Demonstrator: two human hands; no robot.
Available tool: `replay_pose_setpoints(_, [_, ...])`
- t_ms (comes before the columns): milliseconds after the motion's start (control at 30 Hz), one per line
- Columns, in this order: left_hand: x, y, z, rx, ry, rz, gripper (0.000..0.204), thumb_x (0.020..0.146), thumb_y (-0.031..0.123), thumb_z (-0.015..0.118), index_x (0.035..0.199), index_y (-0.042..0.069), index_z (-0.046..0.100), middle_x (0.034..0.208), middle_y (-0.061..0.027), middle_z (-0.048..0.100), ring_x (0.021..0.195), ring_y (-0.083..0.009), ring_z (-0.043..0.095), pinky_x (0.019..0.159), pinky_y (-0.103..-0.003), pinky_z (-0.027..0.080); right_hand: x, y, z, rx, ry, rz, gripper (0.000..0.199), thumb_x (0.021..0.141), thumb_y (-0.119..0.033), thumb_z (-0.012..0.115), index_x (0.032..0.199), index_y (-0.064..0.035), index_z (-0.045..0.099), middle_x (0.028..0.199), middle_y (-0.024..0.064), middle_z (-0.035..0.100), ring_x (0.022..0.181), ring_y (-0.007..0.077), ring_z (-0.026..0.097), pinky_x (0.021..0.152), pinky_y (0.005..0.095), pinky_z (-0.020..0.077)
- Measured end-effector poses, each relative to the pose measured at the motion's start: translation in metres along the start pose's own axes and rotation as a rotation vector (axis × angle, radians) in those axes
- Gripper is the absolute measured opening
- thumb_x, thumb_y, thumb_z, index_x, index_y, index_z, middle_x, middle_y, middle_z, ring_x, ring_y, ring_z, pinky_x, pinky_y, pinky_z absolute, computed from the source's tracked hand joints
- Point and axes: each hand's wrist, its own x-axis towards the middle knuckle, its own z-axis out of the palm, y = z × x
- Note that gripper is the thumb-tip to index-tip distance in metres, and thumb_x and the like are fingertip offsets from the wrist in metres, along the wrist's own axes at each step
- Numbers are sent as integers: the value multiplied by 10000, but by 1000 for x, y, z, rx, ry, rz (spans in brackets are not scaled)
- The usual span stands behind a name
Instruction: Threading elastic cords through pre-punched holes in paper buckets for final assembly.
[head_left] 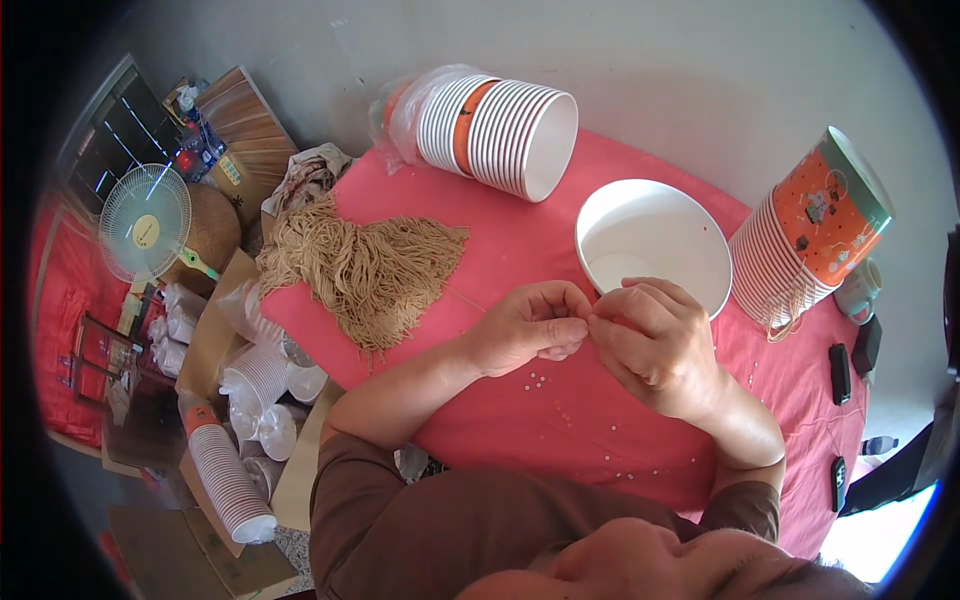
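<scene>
My left hand (pixel 528 325) and my right hand (pixel 655 340) meet fingertip to fingertip over the pink table cloth (pixel 520 420), just in front of a single white paper bowl (pixel 652 245). The fingers of both hands pinch something very small between them; it is too small to name, perhaps a thin string. Several tiny white beads (pixel 538 382) lie scattered on the cloth under the hands. A heap of tan strings (pixel 365 265) lies to the left of my left hand.
A lying stack of white bowls (pixel 500 130) is at the back, another stack with an orange printed bowl (pixel 810 240) at the right. Dark small devices (pixel 840 372) lie near the right edge. A fan (pixel 145 225), cup stacks (pixel 230 480) and cardboard boxes stand on the floor left.
</scene>
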Motion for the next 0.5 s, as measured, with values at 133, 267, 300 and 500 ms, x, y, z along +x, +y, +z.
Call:
replay_pose_setpoints(133, [2, 2, -1, -9, 9, -27, 140, 1001, 151, 601, 1096, 54, 565, 824, 31, 526, 651, -45, 427, 562, -191, 359, 0, 2, 3, -10, 27, -5, 272, 591, -96, 709, 850, -31, 656, 898, 81, 613, 775, 262, 661, 727, 393, 558])
replay_pose_setpoints(267, [-1, 10, 10, -25, 82, -39, 113, 991, 115, 604, 1076, 46, 575, 842, 22, 540, 702, -40, 469, 584, -196, 393, 4, 1, -1, -1, 27, 14, 243, 628, -72, 723, 857, -32, 653, 912, 87, 620, 803, 278, 666, 743, 406, 561])
replay_pose_setpoints(300, [-2, 10, 12, 201, 159, 28, 95, 977, 84, 615, 1054, 39, 584, 851, 18, 548, 737, -37, 492, 604, -196, 411, 4, 2, -2, -2, 26, 14, 243, 628, -72, 723, 857, -32, 653, 912, 87, 620, 803, 278, 666, 743, 406, 561])
replay_pose_setpoints(500, [-4, 4, 12, 647, 253, 263, 60, 913, -8, 651, 945, 22, 610, 881, 8, 588, 771, -34, 549, 632, -198, 445, 7, 7, -9, -70, -5, 85, 228, 691, -61, 749, 889, -37, 637, 933, 97, 642, 855, 299, 664, 769, 422, 549])
